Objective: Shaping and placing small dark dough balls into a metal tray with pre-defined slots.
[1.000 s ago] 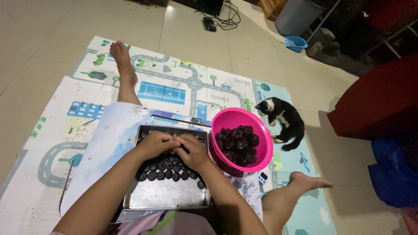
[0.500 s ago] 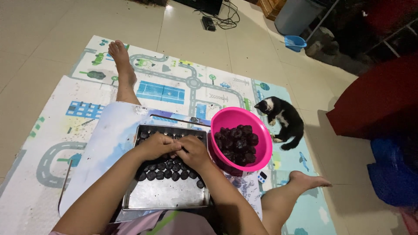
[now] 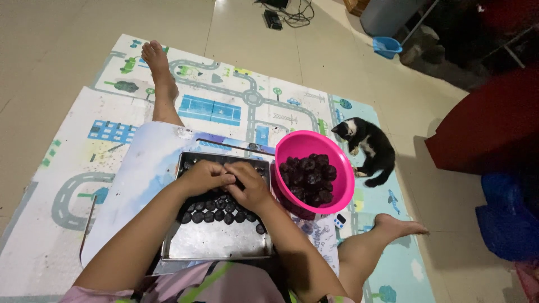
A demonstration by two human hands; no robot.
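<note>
both hands meet over the far half of a metal tray, the left hand curled with fingertips pinched toward the right hand, which bends in to touch it; whatever they pinch is too small to tell. rows of dark round pieces lie just under and nearer than the hands. a pink bowl of dark fruit sits just right of the right hand (a black-and-white cat lies beyond it).

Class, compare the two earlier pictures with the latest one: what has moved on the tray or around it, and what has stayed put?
Nothing visibly changed. Both hands, left and right, remain together over the dark pieces on the tray. The pink bowl, the cat and the play mat stay where they were.
</note>
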